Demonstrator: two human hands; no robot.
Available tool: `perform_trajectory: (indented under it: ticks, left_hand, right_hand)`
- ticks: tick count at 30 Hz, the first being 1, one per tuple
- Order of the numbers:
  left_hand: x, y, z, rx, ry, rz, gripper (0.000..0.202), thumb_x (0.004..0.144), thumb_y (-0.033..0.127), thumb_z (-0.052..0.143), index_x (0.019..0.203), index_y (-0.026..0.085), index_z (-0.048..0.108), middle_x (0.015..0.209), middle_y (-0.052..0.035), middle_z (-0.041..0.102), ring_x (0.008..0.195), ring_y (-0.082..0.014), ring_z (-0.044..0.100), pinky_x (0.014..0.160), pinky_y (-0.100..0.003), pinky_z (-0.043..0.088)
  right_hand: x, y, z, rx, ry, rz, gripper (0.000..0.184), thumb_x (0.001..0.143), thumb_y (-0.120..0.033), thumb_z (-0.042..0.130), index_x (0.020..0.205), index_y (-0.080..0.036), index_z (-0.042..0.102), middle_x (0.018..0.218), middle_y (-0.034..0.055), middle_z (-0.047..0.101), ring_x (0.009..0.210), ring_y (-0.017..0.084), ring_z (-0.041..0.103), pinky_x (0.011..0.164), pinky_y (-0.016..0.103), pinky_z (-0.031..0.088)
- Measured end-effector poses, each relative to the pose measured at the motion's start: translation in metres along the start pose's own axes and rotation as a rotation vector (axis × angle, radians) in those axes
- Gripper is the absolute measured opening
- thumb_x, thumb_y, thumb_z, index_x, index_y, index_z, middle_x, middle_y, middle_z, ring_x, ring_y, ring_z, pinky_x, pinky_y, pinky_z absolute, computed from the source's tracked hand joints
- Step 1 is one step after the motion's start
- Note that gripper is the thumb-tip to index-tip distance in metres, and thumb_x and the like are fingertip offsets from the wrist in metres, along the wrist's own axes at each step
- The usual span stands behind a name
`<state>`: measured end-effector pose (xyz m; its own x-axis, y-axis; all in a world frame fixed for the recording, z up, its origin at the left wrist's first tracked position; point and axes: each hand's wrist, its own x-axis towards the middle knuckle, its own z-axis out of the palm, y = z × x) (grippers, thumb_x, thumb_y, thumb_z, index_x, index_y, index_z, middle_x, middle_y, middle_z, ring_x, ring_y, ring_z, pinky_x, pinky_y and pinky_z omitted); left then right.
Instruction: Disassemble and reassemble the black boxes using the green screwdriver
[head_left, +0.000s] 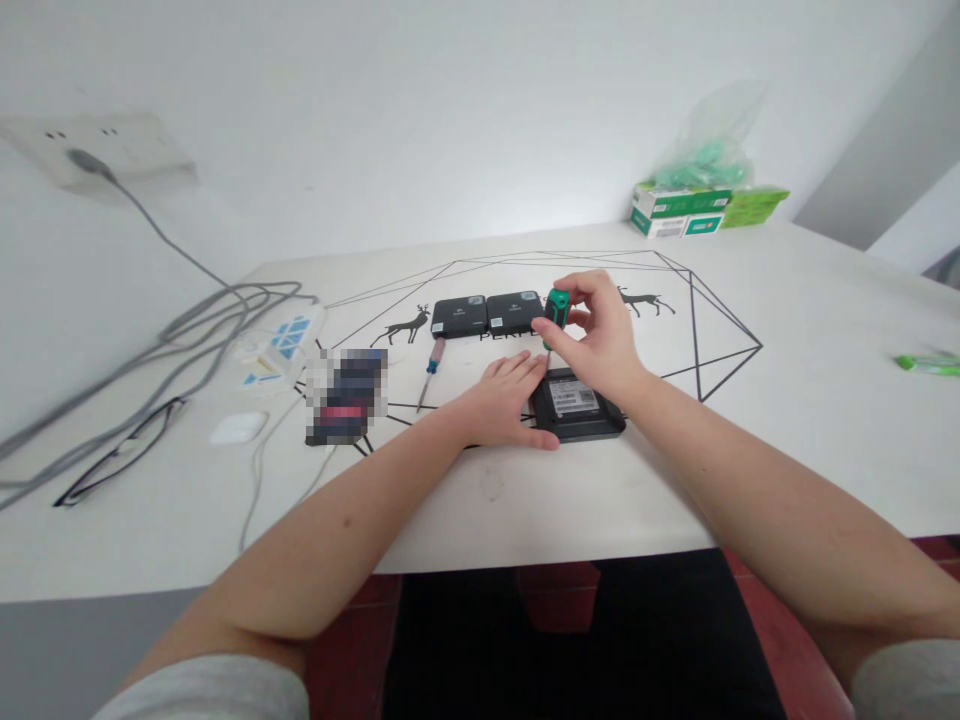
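A small black box (579, 405) with a white label lies face-down near the table's front edge. My left hand (504, 402) rests flat against its left side, fingers stretched out, holding it steady. My right hand (598, 335) is closed on a green-handled screwdriver (556, 308), held upright with its tip down at the box's far left corner. Two more black boxes (487, 314) lie side by side just behind. A second screwdriver (431, 370) with a red and blue handle lies on the table to the left.
The white table (787, 440) carries black line art with deer. On the left lie a power strip (279, 350), grey cables, glasses (120, 455) and a white case (238, 428). Green and white cartons (679, 210) stand at the back right, and a green object (928, 364) lies at the right edge.
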<state>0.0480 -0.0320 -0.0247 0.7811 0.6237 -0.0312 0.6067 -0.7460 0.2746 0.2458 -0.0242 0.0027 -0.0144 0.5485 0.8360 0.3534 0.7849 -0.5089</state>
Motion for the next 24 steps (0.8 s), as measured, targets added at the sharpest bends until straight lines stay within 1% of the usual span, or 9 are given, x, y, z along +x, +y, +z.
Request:
perform_trajectory:
  ticks: [5, 8, 10, 13, 19, 24]
  left_hand:
    - [-0.0004, 0.0003, -0.0009, 0.002, -0.003, 0.004, 0.139, 0.076, 0.102, 0.050, 0.171, 0.006, 0.016, 0.176, -0.0285, 0.020, 0.164, -0.0483, 0.014, 0.132, -0.060, 0.012]
    - [-0.0002, 0.0003, -0.0014, 0.002, -0.006, 0.000, 0.139, 0.077, 0.101, 0.050, 0.170, 0.004, 0.017, 0.175, -0.0295, 0.021, 0.164, -0.0477, 0.015, 0.132, -0.059, 0.011]
    - [0.0001, 0.0000, -0.0012, 0.001, -0.008, 0.000, 0.139, 0.077, 0.102, 0.049, 0.170, 0.004, 0.017, 0.176, -0.0293, 0.020, 0.164, -0.0475, 0.015, 0.132, -0.059, 0.011]
    - [0.0005, -0.0012, -0.0002, 0.000, -0.006, 0.004, 0.140, 0.076, 0.103, 0.049, 0.170, 0.004, 0.017, 0.176, -0.0291, 0.019, 0.164, -0.0479, 0.014, 0.132, -0.060, 0.011]
    - [0.0007, -0.0018, 0.0005, 0.001, 0.001, 0.016, 0.140, 0.075, 0.104, 0.047, 0.170, 0.006, 0.018, 0.176, -0.0287, 0.020, 0.164, -0.0483, 0.015, 0.131, -0.062, 0.012]
    - [0.0006, -0.0014, 0.0006, 0.001, 0.011, 0.017, 0.140, 0.075, 0.104, 0.047, 0.170, 0.005, 0.019, 0.176, -0.0289, 0.021, 0.164, -0.0487, 0.016, 0.131, -0.062, 0.013]
  right_hand:
    - [0.0007, 0.0011, -0.0007, 0.013, 0.033, -0.009, 0.039, 0.091, -0.046, 0.077, 0.122, -0.031, 0.058, 0.109, 0.0032, 0.058, 0.091, 0.018, 0.060, 0.068, 0.032, 0.061]
    - [0.0009, 0.0024, -0.0008, 0.017, 0.041, -0.001, 0.042, 0.092, -0.052, 0.076, 0.123, -0.032, 0.058, 0.109, 0.0033, 0.058, 0.092, 0.018, 0.061, 0.069, 0.032, 0.061]
    - [0.0008, 0.0031, -0.0005, 0.020, 0.041, 0.002, 0.042, 0.091, -0.054, 0.076, 0.123, -0.032, 0.058, 0.109, 0.0034, 0.058, 0.092, 0.019, 0.061, 0.069, 0.032, 0.061]
    - [0.0004, 0.0031, -0.0001, 0.012, 0.032, 0.004, 0.042, 0.091, -0.051, 0.077, 0.122, -0.031, 0.058, 0.109, 0.0036, 0.058, 0.092, 0.018, 0.061, 0.068, 0.032, 0.061]
    - [-0.0006, -0.0008, -0.0005, -0.002, -0.011, 0.024, 0.038, 0.089, -0.037, 0.076, 0.121, -0.029, 0.059, 0.110, 0.0037, 0.061, 0.092, 0.019, 0.062, 0.069, 0.033, 0.062]
    - [-0.0004, -0.0012, -0.0005, -0.003, -0.003, 0.014, 0.038, 0.087, -0.035, 0.077, 0.120, -0.029, 0.059, 0.110, 0.0035, 0.060, 0.091, 0.018, 0.061, 0.069, 0.033, 0.061]
